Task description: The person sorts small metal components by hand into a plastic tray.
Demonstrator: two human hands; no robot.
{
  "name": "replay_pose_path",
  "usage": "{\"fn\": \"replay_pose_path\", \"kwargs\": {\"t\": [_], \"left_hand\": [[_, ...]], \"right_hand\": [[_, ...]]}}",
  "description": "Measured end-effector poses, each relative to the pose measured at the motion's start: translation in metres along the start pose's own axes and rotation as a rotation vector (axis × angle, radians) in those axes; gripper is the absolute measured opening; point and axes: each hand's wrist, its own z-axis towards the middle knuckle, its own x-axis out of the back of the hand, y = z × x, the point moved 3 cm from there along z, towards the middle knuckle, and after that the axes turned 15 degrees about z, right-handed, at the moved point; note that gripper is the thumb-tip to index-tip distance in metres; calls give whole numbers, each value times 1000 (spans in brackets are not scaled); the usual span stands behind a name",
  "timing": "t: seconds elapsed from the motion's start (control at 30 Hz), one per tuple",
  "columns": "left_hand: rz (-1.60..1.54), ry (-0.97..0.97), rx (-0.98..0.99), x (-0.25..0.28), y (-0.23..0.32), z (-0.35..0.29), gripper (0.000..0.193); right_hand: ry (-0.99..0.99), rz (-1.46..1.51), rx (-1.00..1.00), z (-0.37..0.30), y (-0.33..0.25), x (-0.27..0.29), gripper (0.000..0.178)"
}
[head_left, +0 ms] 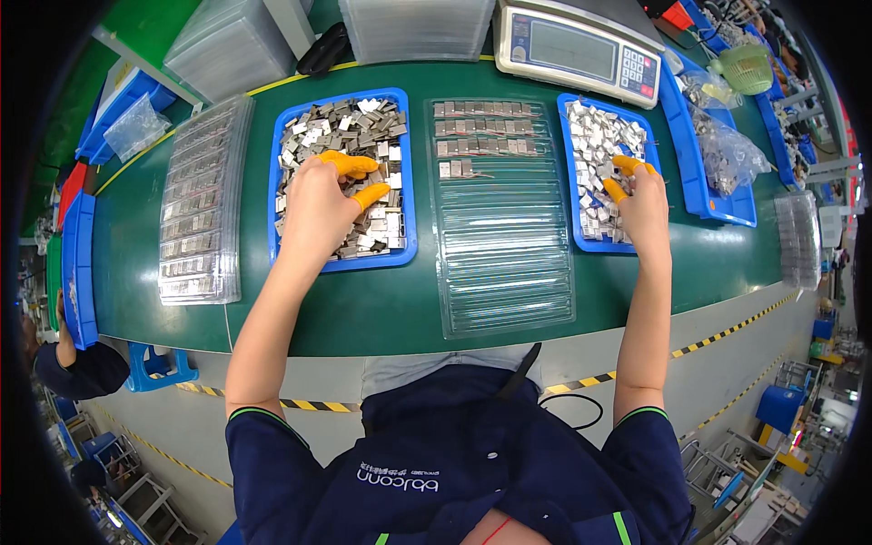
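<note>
My left hand (315,207), with yellow finger cots, reaches over a blue tray (411,218) heaped with small silver metal connector housings (368,123). Its thumb and forefinger are spread above the pieces, and nothing shows between them. At the right, my right hand (647,211), also in yellow finger cots, dips its parted fingertips toward small white and silver pieces (590,145) in a narrower blue tray (576,227). I see nothing held there. Between the trays lies a clear ribbed plastic tray (504,309); connector pieces fill rows at its far end, the last one partly.
A stack of filled clear trays (202,209) lies at the left. Behind stand a digital scale (572,50) and stacks of clear trays (418,27). Blue bins with plastic bags (731,154) line the right side. Another person's arm (65,345) shows at the far left.
</note>
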Motion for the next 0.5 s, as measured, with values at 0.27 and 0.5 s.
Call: {"fn": "replay_pose_path", "kwargs": {"t": [0.27,0.5], "left_hand": [[-79,-191,-15,-2,-2,14,26],[-235,-52,94,4,-4,9,18]], "right_hand": [[28,195,-260,6,6,5,17],[129,271,-220,10,17,22,20]]}}
